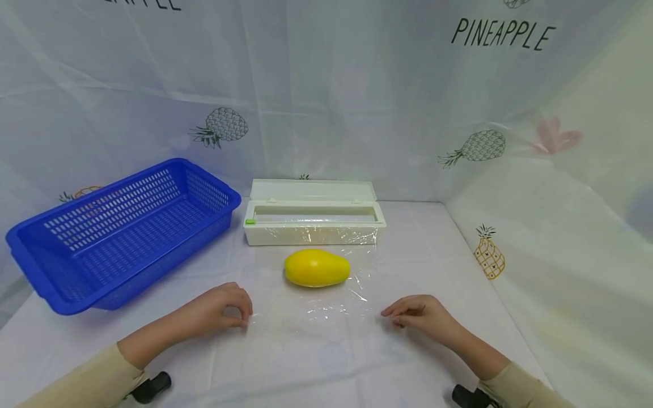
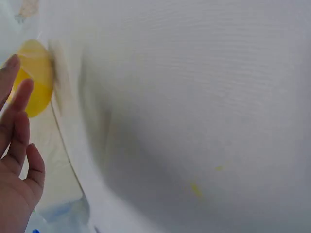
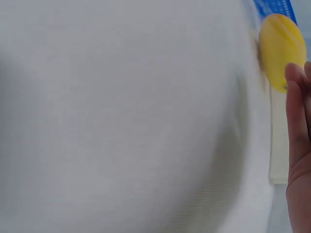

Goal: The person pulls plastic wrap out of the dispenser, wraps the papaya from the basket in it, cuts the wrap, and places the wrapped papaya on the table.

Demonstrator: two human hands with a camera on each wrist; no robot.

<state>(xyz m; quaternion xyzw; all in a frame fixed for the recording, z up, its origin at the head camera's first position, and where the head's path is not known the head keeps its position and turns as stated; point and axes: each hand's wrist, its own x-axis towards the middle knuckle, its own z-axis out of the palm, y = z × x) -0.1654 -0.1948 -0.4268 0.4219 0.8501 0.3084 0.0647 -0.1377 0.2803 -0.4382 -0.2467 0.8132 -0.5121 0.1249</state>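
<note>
Your clear film (image 1: 331, 310), thin, glossy and creased, is drawn out toward the near edge of the bench (image 1: 418, 243) but seems uncut, running back to the white, rigid dispenser (image 1: 313, 204) by the far edge. Your left hand (image 1: 221, 309) and right hand (image 1: 423, 317) each appear to pinch a near corner. The smooth, oval yellow fruit (image 1: 316, 268) lies mid-bench, not yet enclosed; whether film passes over or under it, I cannot tell.

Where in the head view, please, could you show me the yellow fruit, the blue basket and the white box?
Yellow fruit (image 1: 317, 268): head view, middle of its visible side.
Blue basket (image 1: 138, 241): head view, its bare floor.
White box (image 1: 313, 234): head view, its front face.
</note>
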